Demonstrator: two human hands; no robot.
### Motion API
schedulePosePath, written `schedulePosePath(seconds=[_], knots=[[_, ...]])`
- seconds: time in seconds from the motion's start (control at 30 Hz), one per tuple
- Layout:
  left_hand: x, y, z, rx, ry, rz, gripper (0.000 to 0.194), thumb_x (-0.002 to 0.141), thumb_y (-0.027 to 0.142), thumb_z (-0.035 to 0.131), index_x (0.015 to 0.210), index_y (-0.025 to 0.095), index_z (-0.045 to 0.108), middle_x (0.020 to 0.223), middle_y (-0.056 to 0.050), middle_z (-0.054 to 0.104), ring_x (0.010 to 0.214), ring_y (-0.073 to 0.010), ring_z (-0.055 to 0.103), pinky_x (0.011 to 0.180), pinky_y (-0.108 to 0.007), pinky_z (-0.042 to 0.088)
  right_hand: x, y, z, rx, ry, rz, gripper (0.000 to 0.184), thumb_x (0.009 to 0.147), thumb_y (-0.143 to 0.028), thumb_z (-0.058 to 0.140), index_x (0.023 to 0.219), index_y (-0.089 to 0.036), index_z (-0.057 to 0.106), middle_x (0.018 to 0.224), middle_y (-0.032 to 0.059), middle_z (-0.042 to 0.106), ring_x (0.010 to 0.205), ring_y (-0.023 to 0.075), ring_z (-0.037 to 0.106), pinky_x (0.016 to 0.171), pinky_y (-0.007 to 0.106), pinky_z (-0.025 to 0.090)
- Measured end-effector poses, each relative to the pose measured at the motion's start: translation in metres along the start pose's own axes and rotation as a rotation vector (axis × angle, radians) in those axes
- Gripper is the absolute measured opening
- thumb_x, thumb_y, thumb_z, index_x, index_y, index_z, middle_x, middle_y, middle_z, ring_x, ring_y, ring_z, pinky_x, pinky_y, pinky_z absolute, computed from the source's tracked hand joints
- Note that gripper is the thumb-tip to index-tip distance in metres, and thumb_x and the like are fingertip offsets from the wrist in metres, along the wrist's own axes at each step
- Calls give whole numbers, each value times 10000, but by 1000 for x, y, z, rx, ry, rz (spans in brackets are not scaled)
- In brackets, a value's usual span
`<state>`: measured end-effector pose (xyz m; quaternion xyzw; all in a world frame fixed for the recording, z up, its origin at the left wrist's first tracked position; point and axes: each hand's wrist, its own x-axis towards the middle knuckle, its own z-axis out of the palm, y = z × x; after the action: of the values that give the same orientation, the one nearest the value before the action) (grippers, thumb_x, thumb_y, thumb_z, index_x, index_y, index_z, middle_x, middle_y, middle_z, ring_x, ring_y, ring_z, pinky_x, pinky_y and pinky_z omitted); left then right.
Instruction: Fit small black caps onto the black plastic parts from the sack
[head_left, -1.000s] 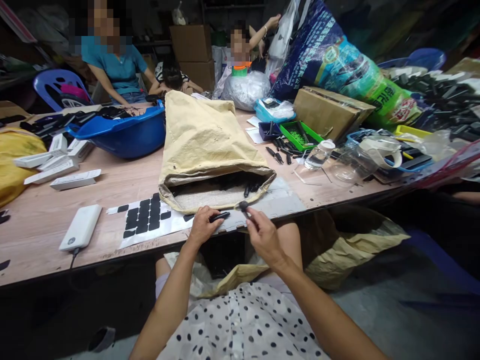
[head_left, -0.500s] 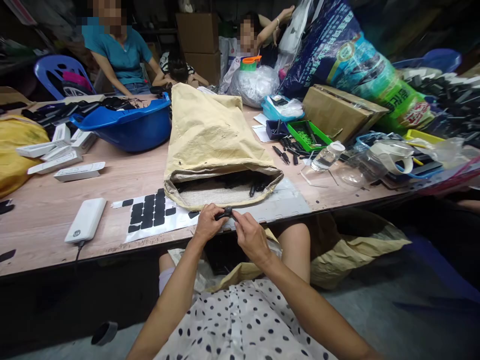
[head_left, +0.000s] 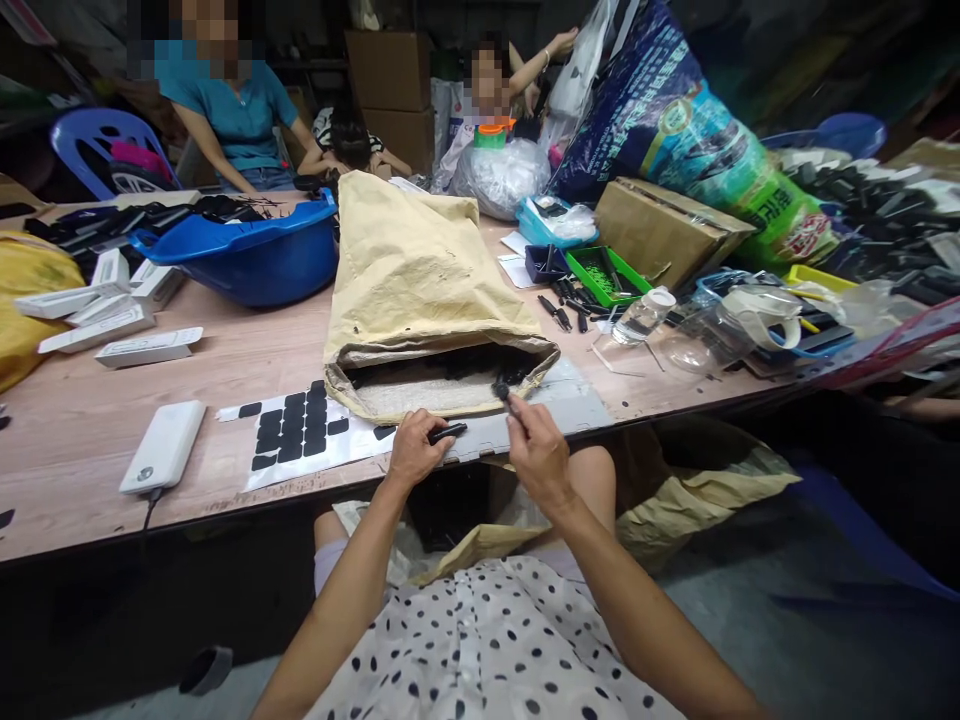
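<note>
My left hand (head_left: 412, 449) is closed on a slim black plastic part (head_left: 448, 432) at the table's front edge. My right hand (head_left: 534, 443) pinches a smaller black piece (head_left: 501, 391), raised at the mouth of a tan paper sack (head_left: 416, 281) that lies open toward me. More black parts lie inside the sack's opening (head_left: 480, 368). A white sheet with black square pads (head_left: 294, 430) lies just left of my left hand.
A white power bank (head_left: 163, 446) and white boxes (head_left: 112, 327) sit on the left. A blue basin (head_left: 240, 252) stands behind them. At right are a green tray (head_left: 601, 272), a cardboard box (head_left: 661, 226), a clear bottle (head_left: 642, 314) and clutter. Other people sit at the far side.
My hands were joined at the black part half a second ago. Now my right hand has pulled away up and right toward the sack's mouth with a small black piece.
</note>
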<state>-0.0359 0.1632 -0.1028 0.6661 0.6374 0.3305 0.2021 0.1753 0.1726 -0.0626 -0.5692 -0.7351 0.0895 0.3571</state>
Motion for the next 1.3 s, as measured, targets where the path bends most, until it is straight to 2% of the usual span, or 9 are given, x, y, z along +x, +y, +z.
schedulePosePath(seconds=[0.1,0.17,0.23,0.3,0.43,0.63,1.0,1.17,1.3], knots=[[-1,2,2,50,37,27,196,726,246,752,916,213,719,860,-40,619,876,-213,562,831,-350,468,26,29,-14,-139,98,222,469,975,-244,381,1357,-179,645,1130,135,634,1040,235,595,908,323,467],[-1,3,2,72,45,32,208,735,263,756,933,216,720,861,-40,615,878,-213,560,836,-348,465,42,50,-19,-210,114,403,501,938,-205,409,1389,-195,628,1127,134,609,1036,249,583,886,335,448],[-1,3,1,80,34,28,183,767,274,744,939,215,724,852,-42,608,868,-209,557,833,-344,462,56,65,-21,-266,54,568,522,920,-165,417,1395,-208,629,1114,136,591,1018,262,575,839,341,432],[0,2,0,87,18,28,157,798,280,727,941,213,727,842,-42,602,854,-204,553,821,-337,457,68,74,-19,-314,-25,647,512,912,-137,427,1364,-212,656,1119,143,576,1028,272,561,823,343,414],[0,-2,-2,98,7,52,147,821,300,714,944,221,730,839,-42,600,850,-203,545,800,-325,449,84,78,-7,-401,-100,595,494,919,-120,430,1343,-220,664,1152,155,553,1066,282,528,827,349,395],[-1,-5,-6,117,11,61,169,842,340,692,958,223,728,874,-49,619,877,-210,550,822,-328,459,88,83,14,-507,-53,438,435,918,-130,417,1304,-137,618,1169,193,526,1060,293,486,813,365,379],[-6,-7,-9,93,32,142,194,912,375,616,944,201,695,880,-57,631,870,-198,578,828,-327,467,90,73,12,-542,-104,462,419,956,-140,385,1331,-125,571,1235,204,522,1087,298,502,861,398,396],[-9,-1,-13,107,36,255,201,926,379,610,917,196,692,866,-59,656,846,-194,590,796,-329,468,91,69,10,-535,-127,469,427,947,-140,410,1341,-112,572,1241,210,530,1125,306,506,868,394,407],[-26,12,-15,120,137,468,224,959,372,579,903,178,676,826,-62,654,790,-180,597,724,-313,471,90,72,13,-552,-104,463,427,940,-137,420,1336,-117,578,1225,205,538,1092,296,515,858,389,409]])
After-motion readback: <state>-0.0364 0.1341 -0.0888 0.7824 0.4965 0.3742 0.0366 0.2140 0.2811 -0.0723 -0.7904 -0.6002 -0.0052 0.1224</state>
